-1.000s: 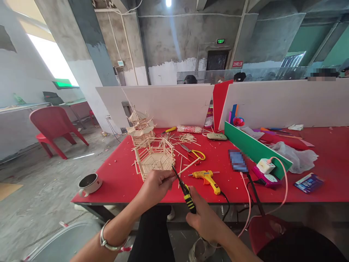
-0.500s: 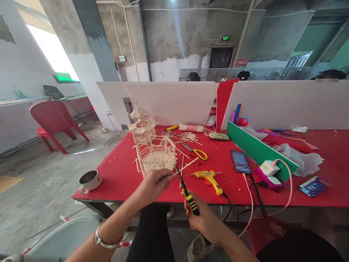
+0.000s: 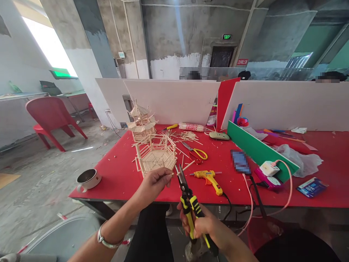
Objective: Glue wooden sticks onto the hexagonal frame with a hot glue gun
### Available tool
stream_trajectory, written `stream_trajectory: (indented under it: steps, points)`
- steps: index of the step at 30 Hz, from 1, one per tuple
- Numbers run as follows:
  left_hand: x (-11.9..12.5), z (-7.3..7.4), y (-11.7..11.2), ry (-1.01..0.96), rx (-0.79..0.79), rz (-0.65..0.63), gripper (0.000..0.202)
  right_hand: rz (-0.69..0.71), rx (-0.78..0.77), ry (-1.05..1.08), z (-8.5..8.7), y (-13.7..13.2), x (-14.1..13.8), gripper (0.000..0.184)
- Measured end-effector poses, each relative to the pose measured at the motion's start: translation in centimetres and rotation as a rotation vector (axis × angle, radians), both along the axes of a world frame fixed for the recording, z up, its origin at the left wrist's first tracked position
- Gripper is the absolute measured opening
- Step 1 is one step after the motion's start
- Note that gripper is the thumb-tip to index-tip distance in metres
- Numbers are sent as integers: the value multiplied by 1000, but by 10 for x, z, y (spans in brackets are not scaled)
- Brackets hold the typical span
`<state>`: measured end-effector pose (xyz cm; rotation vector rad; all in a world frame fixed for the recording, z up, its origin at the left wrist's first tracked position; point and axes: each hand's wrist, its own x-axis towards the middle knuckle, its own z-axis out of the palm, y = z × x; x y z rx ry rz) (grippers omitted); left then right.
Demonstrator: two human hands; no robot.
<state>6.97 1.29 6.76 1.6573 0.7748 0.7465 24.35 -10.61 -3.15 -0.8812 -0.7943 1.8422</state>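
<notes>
My left hand [image 3: 155, 183] pinches a short wooden stick [image 3: 172, 174], most of it hidden by the fingers. Black-and-yellow snips [image 3: 188, 198] are in my right hand [image 3: 203, 223], their handles spread and blades parted close to the left fingertips. A tiny pale stick piece shows by the blades; whether it touches them I cannot tell. Just behind my left hand stands an eight-sided-looking stick platform with railings [image 3: 156, 158]. Beyond it is a tiered pagoda model [image 3: 141, 125] of the same sticks. A loose stick [image 3: 188, 165] lies right of the blades.
On the red table [image 3: 120, 167] lie a yellow glue gun [image 3: 208, 176], yellow-handled scissors [image 3: 197, 151], loose sticks [image 3: 189, 136] and a phone [image 3: 240, 162]. A cup [image 3: 88, 180] stands near the left edge. A green board [image 3: 261, 151] and power socket [image 3: 269, 174] are at right.
The snips' handles have opened and the blades have parted. The long stick between hand and snips is now a short end in my left fingers, with a longer length on the table.
</notes>
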Motion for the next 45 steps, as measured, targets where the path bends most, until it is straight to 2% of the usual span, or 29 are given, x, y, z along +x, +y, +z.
stream_trajectory:
  steps: [2,4,6,8,10,11,13,15,17,19,21,23,25,27,29,33,36,38,41,43,45]
  points:
    - [3,-1,0,-144,-203,88,21,-5,-14,-3,-1,2,5,49]
    - [5,-2,0,-275,-453,146,19,88,-67,30,1,5,6,45]
    - [9,-4,0,-312,-732,90,22,228,-130,83,6,7,3,40]
    - [13,-4,0,-300,-962,-46,28,321,-156,122,13,3,-1,38]
    - [18,-2,0,-319,-1069,-111,30,298,-110,110,21,-7,-1,42]
    - [20,2,1,-339,-1076,-90,28,261,-73,79,25,-13,2,49]
    - [20,14,6,-389,-1012,21,23,229,-26,-42,34,-26,13,65]
    - [15,29,14,-453,-838,144,22,234,-1,-195,47,-33,31,71]
    - [5,41,22,-515,-493,278,25,180,44,-397,63,-26,54,68]
    - [-3,43,25,-400,-191,369,29,-36,66,-780,78,0,80,55]
    - [-8,34,23,-172,-67,375,32,-293,-6,-1365,87,40,107,50]
    - [-10,14,17,34,23,352,33,-428,-121,-1543,88,83,131,56]
    - [-11,-8,11,169,84,349,32,-464,-215,-1600,82,119,150,55]
    - [-12,-25,9,231,142,433,32,-466,-264,-1616,73,142,163,47]
    - [-14,-33,10,270,211,479,27,-479,-264,-1630,65,154,169,46]
    - [-9,-30,15,299,291,500,26,-561,-84,-1632,61,151,154,55]
    - [3,-27,18,280,325,502,23,-514,102,-1505,63,134,111,43]
    - [12,-28,18,262,360,474,22,-417,194,-1360,64,121,71,48]
    - [18,-32,18,239,420,414,21,-346,354,-771,62,112,15,45]
    - [16,-35,17,224,441,404,19,-409,323,-565,61,114,-8,44]
    - [12,-38,15,225,428,414,16,-514,261,-480,59,119,-17,43]
